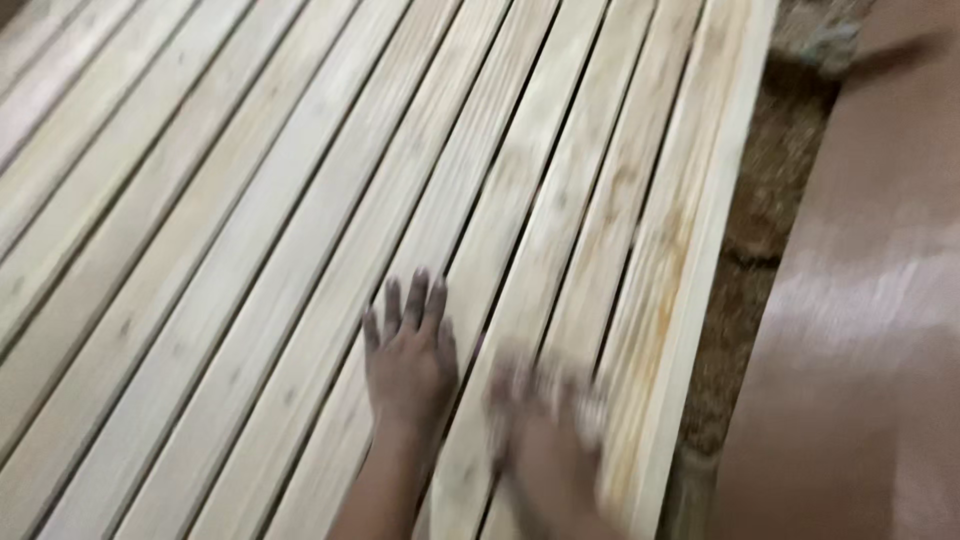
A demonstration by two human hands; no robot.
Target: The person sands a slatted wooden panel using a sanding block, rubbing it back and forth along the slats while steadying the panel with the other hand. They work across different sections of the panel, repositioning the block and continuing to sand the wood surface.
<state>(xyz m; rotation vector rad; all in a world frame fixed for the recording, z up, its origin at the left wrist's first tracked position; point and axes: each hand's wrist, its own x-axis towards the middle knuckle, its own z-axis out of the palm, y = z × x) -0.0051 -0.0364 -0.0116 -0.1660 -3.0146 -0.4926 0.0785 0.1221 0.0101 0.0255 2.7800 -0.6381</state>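
Slats [250, 250] of pale, grooved wood lie side by side in a flat bed, narrow dark gaps between them. Left hand [408, 358] rests flat and open on the slats; right hand [545, 410], just beside it, is motion-blurred, grip indeterminate. Sawdust [760, 220] lines the bed's right edge, against a smooth brown surface [860, 320].

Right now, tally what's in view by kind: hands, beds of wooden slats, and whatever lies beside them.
Hands: 2, the left hand flat on the wood with fingers spread, the right hand blurred
Bed of pale wooden slats: 1, single slats too blurred to count
Rough brown strip: 1
Smooth brown surface: 1
Total: 5
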